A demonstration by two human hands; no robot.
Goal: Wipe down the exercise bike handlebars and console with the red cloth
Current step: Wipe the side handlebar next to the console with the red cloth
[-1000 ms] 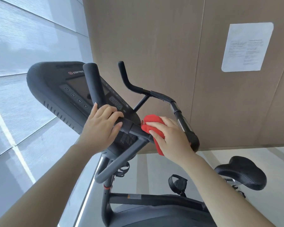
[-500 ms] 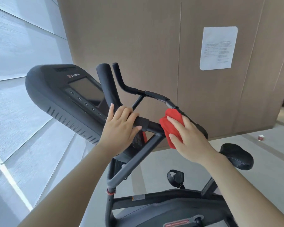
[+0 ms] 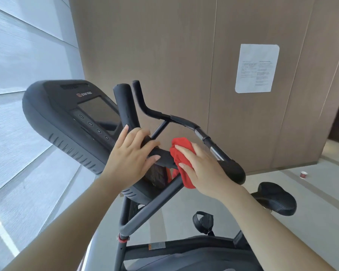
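Red cloth [image 3: 181, 165], black handlebars [image 3: 186, 121] & console [image 3: 67, 122], white paper [image 3: 256, 68].

head cam: your only view, worn on your head
facing: forward and down, tilted
range: close on handlebars [image 3: 184, 122] and console [image 3: 67, 122]
shared: nothing, single view

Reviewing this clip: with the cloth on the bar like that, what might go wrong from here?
1. The red cloth is bunched under the right hand, so it may skip parts of the handlebar.
2. The left hand covers its own grip spot, which could stay unwiped.
3. The console looks untouched and might be forgotten.
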